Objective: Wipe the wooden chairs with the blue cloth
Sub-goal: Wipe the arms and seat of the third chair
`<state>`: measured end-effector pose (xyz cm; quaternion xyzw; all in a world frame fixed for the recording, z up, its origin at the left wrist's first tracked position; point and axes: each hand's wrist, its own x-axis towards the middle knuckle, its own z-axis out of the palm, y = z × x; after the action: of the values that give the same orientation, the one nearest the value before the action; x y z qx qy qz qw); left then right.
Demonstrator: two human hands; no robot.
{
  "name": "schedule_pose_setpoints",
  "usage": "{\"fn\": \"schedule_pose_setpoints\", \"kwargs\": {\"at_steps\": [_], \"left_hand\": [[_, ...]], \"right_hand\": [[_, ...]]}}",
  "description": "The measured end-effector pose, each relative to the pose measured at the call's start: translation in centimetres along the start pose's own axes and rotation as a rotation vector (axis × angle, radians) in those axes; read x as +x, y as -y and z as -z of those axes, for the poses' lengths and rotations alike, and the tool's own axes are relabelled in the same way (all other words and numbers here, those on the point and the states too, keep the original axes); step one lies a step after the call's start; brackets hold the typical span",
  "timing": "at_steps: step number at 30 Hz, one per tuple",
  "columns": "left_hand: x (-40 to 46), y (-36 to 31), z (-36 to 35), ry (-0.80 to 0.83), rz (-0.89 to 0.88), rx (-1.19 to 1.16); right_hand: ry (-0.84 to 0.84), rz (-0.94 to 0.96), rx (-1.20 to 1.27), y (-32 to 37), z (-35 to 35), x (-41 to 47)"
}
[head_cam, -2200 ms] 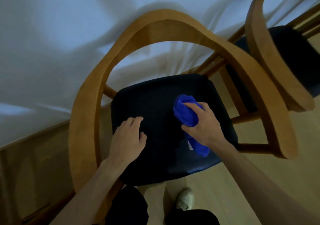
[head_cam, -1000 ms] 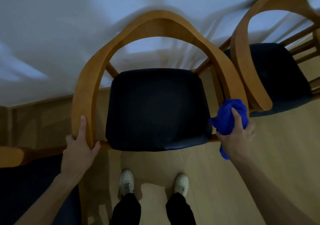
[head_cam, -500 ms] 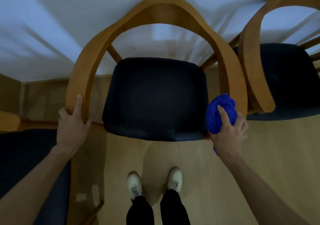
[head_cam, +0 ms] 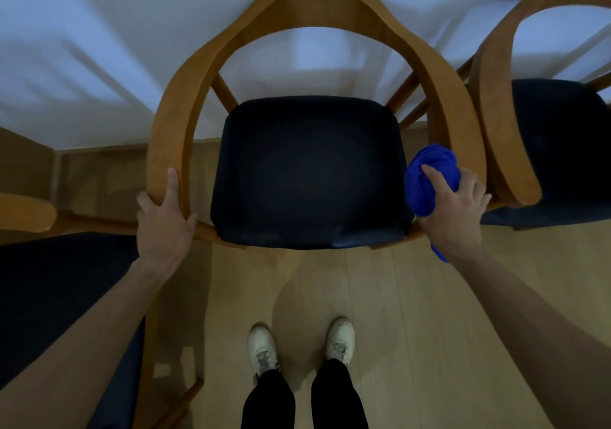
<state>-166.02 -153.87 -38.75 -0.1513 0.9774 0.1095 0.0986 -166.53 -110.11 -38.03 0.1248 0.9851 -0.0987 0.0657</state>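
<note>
- The wiping is judged under way: the blue cloth [head_cam: 429, 180], bunched, is gripped by the right hand [head_cam: 453, 210] and pressed on the near end of the chair [head_cam: 314, 8] arm.
- The opposite arm end is grasped by the left hand [head_cam: 165, 223].
- The rest of the frame and a second chair [head_cam: 496, 98], just beyond the right hand, are judged left.

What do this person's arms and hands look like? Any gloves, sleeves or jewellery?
Both forearms are bare right up to the picture's edge, so no sleeves show. The left hand and right hand wear no gloves, and I see no rings, watch or wristband. Fingernails are short and plain. The light is dim, so finer marks cannot be told.
</note>
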Motion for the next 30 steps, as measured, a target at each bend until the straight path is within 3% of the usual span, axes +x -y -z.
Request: {"fn": "schedule_pose_setpoints", "kwargs": {"at_steps": [3,6,16,22,30], "left_hand": [[-1.1,-0.2,0.7,-0.089,-0.210,0.233],[-3.0,-0.8,0.9,-0.100,-0.303,0.223],[-11.3,2.2,-0.4,0.047,-0.165,0.219],[-16.9,5.1,-0.9,0.121,0.032,0.176],[-21.7,11.2,1.4,0.082,0.270,0.112]], "right_hand": [[0.017,0.081,-0.010,0.5,0.1,-0.3],[0.015,0.129,0.023,1.1,0.1,-0.7],[0.072,0.400,0.110,7.3,1.1,-2.0],[0.170,0.600,0.105,12.5,1.1,-3.7],[0.300,0.904,0.222,23.4,-0.9,-8.5]]}}
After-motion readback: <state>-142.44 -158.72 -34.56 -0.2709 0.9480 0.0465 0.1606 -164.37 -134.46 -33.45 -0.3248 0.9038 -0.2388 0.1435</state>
